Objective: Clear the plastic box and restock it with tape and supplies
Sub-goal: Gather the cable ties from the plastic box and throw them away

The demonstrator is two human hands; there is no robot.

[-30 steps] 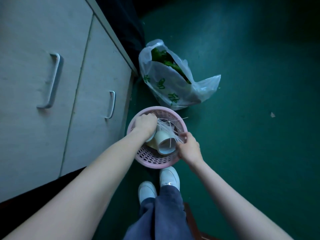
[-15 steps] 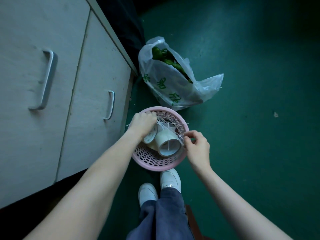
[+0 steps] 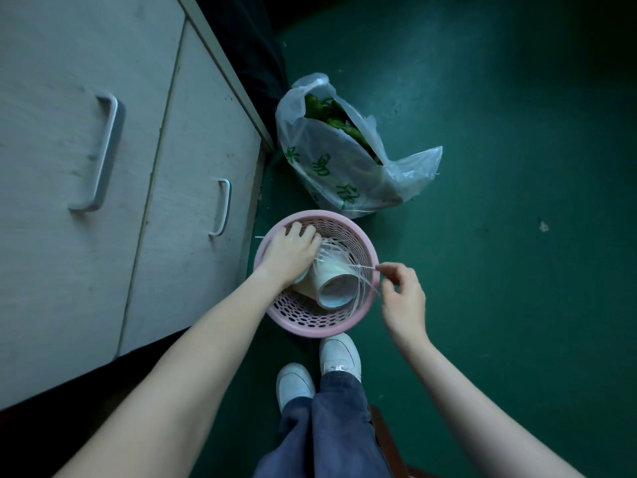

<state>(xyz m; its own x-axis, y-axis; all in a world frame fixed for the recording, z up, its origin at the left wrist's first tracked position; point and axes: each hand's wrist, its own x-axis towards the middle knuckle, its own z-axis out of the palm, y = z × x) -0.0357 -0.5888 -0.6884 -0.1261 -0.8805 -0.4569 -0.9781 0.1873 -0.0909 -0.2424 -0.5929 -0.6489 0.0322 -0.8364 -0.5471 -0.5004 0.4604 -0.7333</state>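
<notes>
While the left hand (image 3: 291, 251) is pressing curled onto the tape rolls (image 3: 331, 279) in the pink basket (image 3: 370, 251), the right hand (image 3: 401, 296) is lifting off the rim — now pinching white cable ties (image 3: 360, 288), drawing them clear.

A: Item one? B: Pale cabinet (image 3: 103, 201), two doors, metal handles (image 3: 100, 153), stood at left.
A: Item two? B: Clear plastic bag (image 3: 344, 174), green print, green vegetables (image 3: 331, 115) inside, lay on dark green floor (image 3: 499, 236) near the cabinet's corner.
A: Others? B: White shoes (image 3: 339, 353), blue trousers (image 3: 331, 426).
</notes>
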